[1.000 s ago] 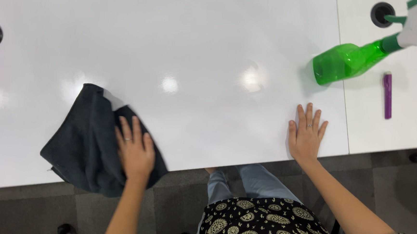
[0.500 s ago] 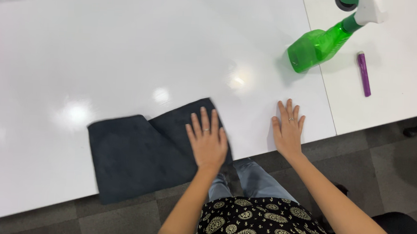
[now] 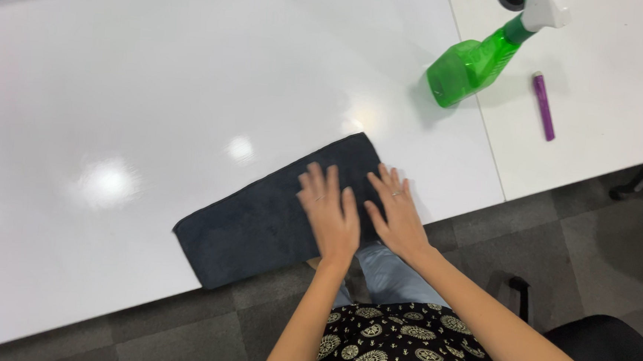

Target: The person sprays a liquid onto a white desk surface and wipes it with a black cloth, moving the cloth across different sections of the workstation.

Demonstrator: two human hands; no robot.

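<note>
**Both palms now flat on the dark cloth at the near edge**

Your left hand (image 3: pixel 329 212) lies open, fingers spread, pressing flat on the right part of the dark cloth (image 3: pixel 263 218); it grasps nothing, only bears down. Your right hand (image 3: pixel 396 214) is also open and flat, its fingers on the cloth's right end and its heel at the table's near edge. The two hands sit just beside each other, close but apart.

Half a second ago your right hand rested on the bare white table (image 3: pixel 156 81), well clear of the cloth; it has since come across onto it. Your left hand has kept to the cloth, and the cloth itself now lies as a long narrow strip instead of a broader patch, running slantwise along the near edge, with its left corner at the rim.

Farther out, toward the far right corner, a green spray bottle (image 3: pixel 471 63) lies on its side with its white trigger head (image 3: pixel 544 12) pointing away from you. Beside it, on the adjoining white table (image 3: pixel 619 65), lies a purple marker (image 3: pixel 543 106). Both are well apart from your hands, and nothing lies between them and the cloth.
</note>
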